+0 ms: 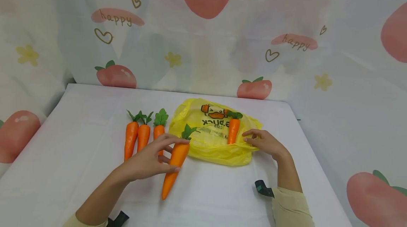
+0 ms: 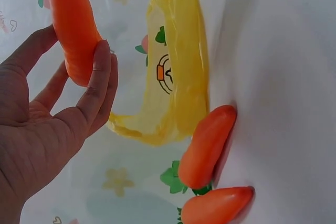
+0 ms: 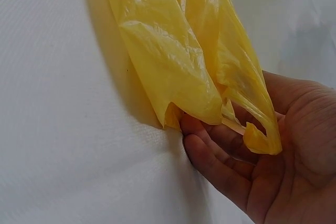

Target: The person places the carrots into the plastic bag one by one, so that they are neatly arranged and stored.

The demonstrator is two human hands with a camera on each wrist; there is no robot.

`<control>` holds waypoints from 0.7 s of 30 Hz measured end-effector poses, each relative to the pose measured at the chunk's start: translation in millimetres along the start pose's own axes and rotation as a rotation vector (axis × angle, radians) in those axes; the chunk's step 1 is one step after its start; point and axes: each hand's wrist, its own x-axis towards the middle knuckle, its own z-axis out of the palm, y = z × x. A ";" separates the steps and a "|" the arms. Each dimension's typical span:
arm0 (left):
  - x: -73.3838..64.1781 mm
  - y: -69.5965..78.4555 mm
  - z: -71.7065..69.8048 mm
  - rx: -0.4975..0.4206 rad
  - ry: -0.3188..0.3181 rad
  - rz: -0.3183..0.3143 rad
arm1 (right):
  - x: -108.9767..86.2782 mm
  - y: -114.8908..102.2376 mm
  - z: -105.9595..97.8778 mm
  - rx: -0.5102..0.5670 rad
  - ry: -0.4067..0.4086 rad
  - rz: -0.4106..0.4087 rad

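My left hand [image 1: 149,158] grips an orange toy carrot [image 1: 178,156] between thumb and fingers, its green leaves up and its tip slanting down over the table. In the left wrist view, that carrot [image 2: 76,30] is raised beside the yellow bag. The yellow plastic bag [image 1: 206,149] lies with its mouth toward me, a duck print on it. One carrot [image 1: 233,131] rests in its opening, leaves upward. At the bag's right edge is my right hand [image 1: 265,143]. The right wrist view shows its fingers [image 3: 218,169] curled around the bag's edge [image 3: 262,142].
Left of the bag, three more carrots lie in a row: one at the far left [image 1: 131,137], one in the middle [image 1: 143,135] and one [image 1: 159,131] partly hidden behind my left hand. A white cloth covers the table [image 1: 216,198]. A printed curtain [image 1: 203,50] stands behind it.
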 end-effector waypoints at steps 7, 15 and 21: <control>13.0 -1.2 2.2 -0.038 -0.016 -0.011 | -0.5 -1.6 1.1 0.000 -0.004 -0.003; 26.5 0.4 5.2 -0.060 0.008 -0.052 | -1.1 -1.7 1.5 -0.001 0.003 0.003; 36.4 0.5 8.2 -0.060 0.032 -0.078 | -1.4 -1.2 1.6 -0.001 0.005 -0.006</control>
